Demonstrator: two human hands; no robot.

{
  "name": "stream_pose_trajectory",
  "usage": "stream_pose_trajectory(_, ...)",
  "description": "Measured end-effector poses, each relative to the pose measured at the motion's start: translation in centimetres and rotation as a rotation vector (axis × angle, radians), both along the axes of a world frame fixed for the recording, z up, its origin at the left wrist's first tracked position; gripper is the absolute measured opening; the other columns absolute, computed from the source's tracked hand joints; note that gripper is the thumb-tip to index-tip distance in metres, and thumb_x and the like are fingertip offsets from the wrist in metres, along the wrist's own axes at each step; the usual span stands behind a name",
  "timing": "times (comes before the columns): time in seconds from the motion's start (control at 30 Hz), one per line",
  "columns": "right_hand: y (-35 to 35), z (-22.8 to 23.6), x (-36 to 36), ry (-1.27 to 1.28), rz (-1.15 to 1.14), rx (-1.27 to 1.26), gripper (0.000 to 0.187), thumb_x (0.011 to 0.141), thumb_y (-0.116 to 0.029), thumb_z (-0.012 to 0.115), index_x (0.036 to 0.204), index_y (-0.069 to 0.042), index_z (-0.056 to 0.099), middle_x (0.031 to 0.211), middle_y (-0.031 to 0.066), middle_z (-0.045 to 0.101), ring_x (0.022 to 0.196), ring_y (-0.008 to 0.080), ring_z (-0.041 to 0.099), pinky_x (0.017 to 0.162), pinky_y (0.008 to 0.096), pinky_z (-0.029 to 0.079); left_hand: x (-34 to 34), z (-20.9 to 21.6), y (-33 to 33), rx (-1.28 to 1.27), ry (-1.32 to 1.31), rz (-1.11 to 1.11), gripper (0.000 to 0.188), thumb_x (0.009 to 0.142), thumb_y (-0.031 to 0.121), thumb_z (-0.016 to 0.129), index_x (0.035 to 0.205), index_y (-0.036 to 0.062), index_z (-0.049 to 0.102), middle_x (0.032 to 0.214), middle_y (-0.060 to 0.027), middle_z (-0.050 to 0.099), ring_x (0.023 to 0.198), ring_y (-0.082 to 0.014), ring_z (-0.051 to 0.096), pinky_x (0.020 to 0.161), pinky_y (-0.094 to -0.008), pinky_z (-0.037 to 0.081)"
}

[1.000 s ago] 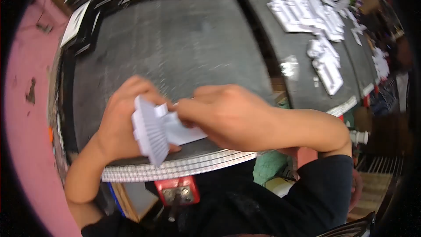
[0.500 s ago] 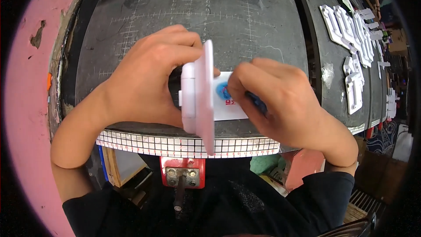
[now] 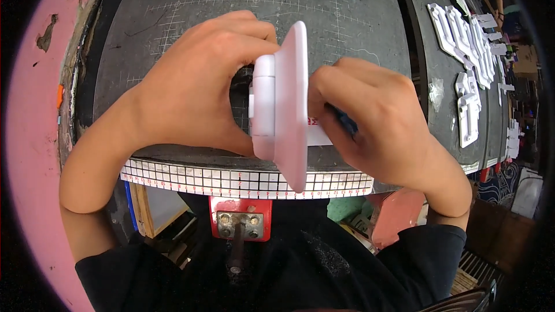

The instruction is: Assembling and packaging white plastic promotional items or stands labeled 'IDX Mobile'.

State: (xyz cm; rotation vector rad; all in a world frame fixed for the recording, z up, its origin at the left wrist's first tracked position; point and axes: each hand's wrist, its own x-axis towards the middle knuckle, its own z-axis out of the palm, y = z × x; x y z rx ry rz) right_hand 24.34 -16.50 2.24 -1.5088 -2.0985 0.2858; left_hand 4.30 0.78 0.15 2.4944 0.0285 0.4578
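Edge-on in my left hand (image 3: pixel 191 86) is a white plastic piece (image 3: pixel 292 110) with a flat, flared panel and a thicker jointed block on its left side. My left thumb and fingers close around that block from below and above. Just right of the panel, my right hand (image 3: pixel 370 115) is curled closed around something dark blue and soft-looking (image 3: pixel 347 122), mostly hidden by the fingers. Under the right fingers lies a flat white surface (image 3: pixel 319 137) with red print, partly covered by the panel. Whether it joins the held piece I cannot tell.
A dark gridded table (image 3: pixel 231 0) has a white ruler strip (image 3: pixel 248 182) along its near edge. Several white plastic parts (image 3: pixel 462 40) lie at the right, beside a crumpled clear wrapper (image 3: pixel 436 91). Below the edge sits a red clamp-like fitting (image 3: pixel 240 219). A pink wall (image 3: pixel 40 138) borders the left.
The white plastic piece has moved right and slightly up in the picture, covering more of the printed surface. The blue patch beside the print no longer shows. My right hand stays closed.
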Motion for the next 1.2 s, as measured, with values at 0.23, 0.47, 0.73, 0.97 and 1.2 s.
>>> stream_pose_trajectory(0.23,0.07,-0.29,-0.15,0.011,0.035,0.077,0.028,0.074,0.012,0.077,0.092,-0.004,0.063,0.078,0.0106,0.06,0.071,0.0344,0.065,0.062,0.0447,0.05,-0.19,-0.15,-0.19,0.008,-0.021,0.007,0.068,0.043,0.032,0.111,0.095,0.0068,0.075,0.094,-0.005,0.066,0.092,-0.0262,0.061,0.08,-0.0398,0.049)
stream_pose_trajectory(0.47,0.18,0.06,-0.35,-0.014,-0.013,0.032,0.029,0.075,0.014,0.076,0.094,-0.004,0.064,0.08,0.0117,0.062,0.073,0.0351,0.066,0.064,0.0453,0.052,-0.18,-0.36,-0.25,0.021,-0.043,-0.013,0.073,0.044,0.032,0.111,0.101,0.0064,0.073,0.095,-0.0057,0.065,0.093,-0.0268,0.062,0.08,-0.0408,0.049)
stream_pose_trajectory(0.73,-0.04,0.24,0.0,0.007,0.022,0.06,0.027,0.075,0.015,0.074,0.092,-0.002,0.063,0.079,0.0123,0.063,0.072,0.0343,0.066,0.063,0.0424,0.051,-0.35,-0.54,-0.23,0.063,-0.054,0.011,0.073,0.044,0.035,0.111,0.101,0.0072,0.075,0.094,-0.0056,0.065,0.093,-0.0275,0.063,0.081,-0.0413,0.05)
stream_pose_trajectory(0.97,-0.34,0.5,-0.09,0.001,0.012,0.044,0.027,0.074,0.014,0.075,0.09,-0.003,0.062,0.077,0.0117,0.06,0.071,0.0345,0.065,0.062,0.0425,0.05,-0.17,-0.54,-0.18,0.028,-0.044,0.006,0.073,0.044,0.036,0.111,0.102,0.0071,0.078,0.092,-0.0057,0.065,0.091,-0.0278,0.063,0.08,-0.0412,0.05)
stream_pose_trajectory(1.2,-0.2,0.39,0.02,-0.032,-0.004,0.069,0.027,0.075,0.014,0.076,0.088,-0.004,0.061,0.076,0.0116,0.058,0.07,0.0344,0.064,0.061,0.0433,0.048,-0.21,-0.49,-0.24,0.033,-0.035,0.01,0.071,0.045,0.034,0.111,0.101,0.0066,0.077,0.092,-0.0056,0.065,0.091,-0.0265,0.062,0.078,-0.0406,0.05)
